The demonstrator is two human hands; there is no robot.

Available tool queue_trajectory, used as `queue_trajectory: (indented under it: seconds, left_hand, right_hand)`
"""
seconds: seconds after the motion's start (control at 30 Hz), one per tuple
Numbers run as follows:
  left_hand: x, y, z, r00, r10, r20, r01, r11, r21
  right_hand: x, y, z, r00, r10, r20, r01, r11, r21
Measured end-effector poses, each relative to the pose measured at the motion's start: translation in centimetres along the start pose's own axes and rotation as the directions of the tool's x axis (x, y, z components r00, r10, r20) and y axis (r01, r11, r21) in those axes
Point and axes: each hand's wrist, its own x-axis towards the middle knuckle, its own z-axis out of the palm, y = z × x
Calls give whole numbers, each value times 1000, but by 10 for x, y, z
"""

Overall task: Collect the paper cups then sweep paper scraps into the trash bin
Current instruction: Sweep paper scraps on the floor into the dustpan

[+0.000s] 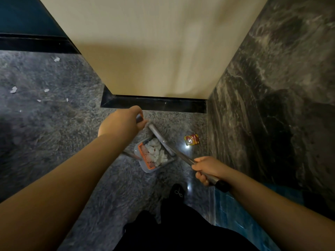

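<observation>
A grey dustpan (164, 164) with an orange toothed strip (145, 153) rests on the speckled floor in front of me. Several white paper scraps (156, 151) lie piled inside it. My left hand (123, 125) is shut on the top of an upright grey handle (139, 118) just above the pan. My right hand (206, 169) grips a metal broom pole (183, 157) with a black end cap (222, 186); the pole slants up-left across the pan's rim. No paper cups or trash bin are in view.
Loose white scraps (13, 89) lie scattered on the floor at the left, one further back (56, 59). A red and yellow wrapper (191, 139) lies right of the pan. A beige wall (154, 51) with black skirting (154, 104) stands ahead, a marble wall (272, 105) on the right. My black shoe (178, 192) is below the pan.
</observation>
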Motion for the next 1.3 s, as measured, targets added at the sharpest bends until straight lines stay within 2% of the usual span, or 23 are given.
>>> queue_trajectory:
  seconds: [0.3, 0.63, 0.87, 1.13, 1.3]
  left_hand:
    - [-4, 6, 5, 1000, 15, -6, -15, 1000, -9]
    - [-11, 7, 13, 1000, 7, -11, -7, 1000, 7]
    - [-5, 13, 11, 1000, -4, -7, 4, 1000, 17]
    - [4, 6, 17, 999, -9, -42, 11, 1000, 27]
    - [3, 2, 17, 999, 20, -44, -19, 999, 34]
  right_hand:
    - [15, -6, -27, 976, -133, -171, 129, 991, -34]
    - [44, -5, -59, 946, -132, -295, 108, 989, -98]
    - [53, -5, -44, 984, -46, -169, 32, 996, -83]
    - [44, -10, -13, 994, -18, -110, 20, 1000, 20]
    - [33, -5, 23, 1000, 7, 6, -8, 999, 50]
